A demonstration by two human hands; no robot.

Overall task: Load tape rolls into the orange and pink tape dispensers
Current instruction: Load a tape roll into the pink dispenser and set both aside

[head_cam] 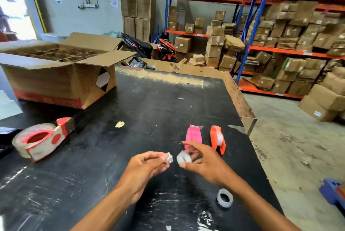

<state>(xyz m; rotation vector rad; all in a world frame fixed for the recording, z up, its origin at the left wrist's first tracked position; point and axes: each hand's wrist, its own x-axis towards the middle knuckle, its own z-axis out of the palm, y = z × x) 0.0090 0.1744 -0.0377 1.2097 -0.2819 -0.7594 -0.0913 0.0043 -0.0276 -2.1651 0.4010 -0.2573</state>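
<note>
A pink tape dispenser (193, 135) lies on the black table (141, 111), and an orange dispenser (217, 139) with a clear roll inside it stands just to its right. My right hand (203, 161) is in front of the pink one, fingers closed on a small clear tape roll (183, 158). My left hand (147, 165) pinches a small piece of clear wrapping (169, 158) close beside that roll. Another clear tape roll (225, 198) lies on the table near my right forearm.
A large packing-tape dispenser (42, 139) lies at the left. An open cardboard box (59, 73) with dividers stands at the back left. The table's right edge (248, 116) drops to the floor. Shelves of cartons (280, 40) fill the back right.
</note>
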